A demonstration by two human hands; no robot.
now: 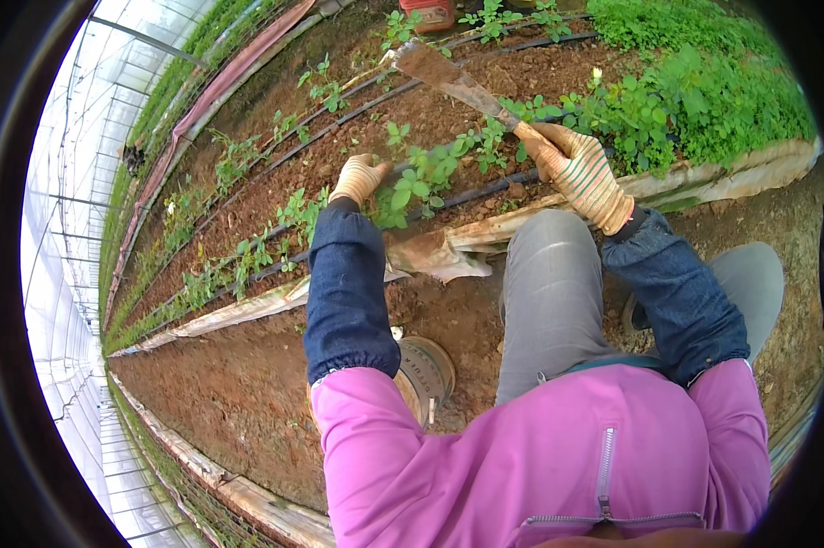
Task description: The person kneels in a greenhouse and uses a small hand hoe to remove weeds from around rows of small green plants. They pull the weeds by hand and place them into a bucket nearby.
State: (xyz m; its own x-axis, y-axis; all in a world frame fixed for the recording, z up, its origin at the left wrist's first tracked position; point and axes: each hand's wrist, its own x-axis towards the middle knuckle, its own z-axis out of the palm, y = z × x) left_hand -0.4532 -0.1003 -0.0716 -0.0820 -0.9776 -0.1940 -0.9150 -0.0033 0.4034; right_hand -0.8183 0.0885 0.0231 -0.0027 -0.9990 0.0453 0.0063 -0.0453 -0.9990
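Both of my hands wear striped work gloves. My right hand (576, 168) is closed on the handle of a hand trowel (453, 81), whose flat, soil-coated blade points up and to the left above the bed. My left hand (362, 179) is over the soil among leafy seedlings, fingers curled; whether it pinches something is not plain. Just to its right stands a green leafy plant (422, 179) beside the black drip hose (463, 196). Several more young plants (251, 257) grow in rows along the bed.
A pale plastic sheet edging (480, 233) runs along the near side of the bed. Dense green growth (699, 113) covers its right end. A round bucket (431, 373) stands on the dirt path under my left arm. A red container (428, 14) is at the top.
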